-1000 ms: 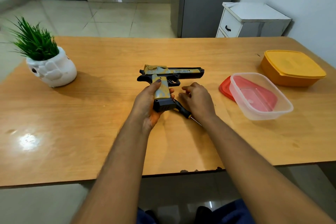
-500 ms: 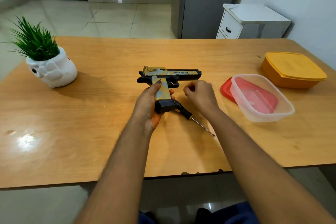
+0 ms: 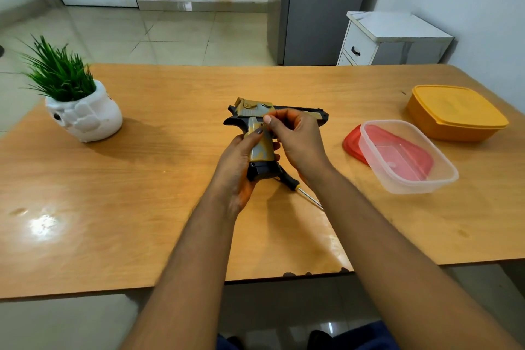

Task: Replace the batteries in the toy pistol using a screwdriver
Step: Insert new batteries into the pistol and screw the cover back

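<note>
Toy pistol (image 3: 257, 111), frame centre: left hand (image 3: 238, 162) grips handle; right hand (image 3: 295, 136) fingers pinch grip panel. Screwdriver (image 3: 287, 177) idle on surface (image 3: 142, 207). Advice: steady handle, lift panel gently.

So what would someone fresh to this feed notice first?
Mid-table, both hands work a gold-and-black toy pistol: the left hand grips its handle, and the right hand has fingers at the top of the grip. A screwdriver lies just beneath, and a potted plant stands far left.
</note>
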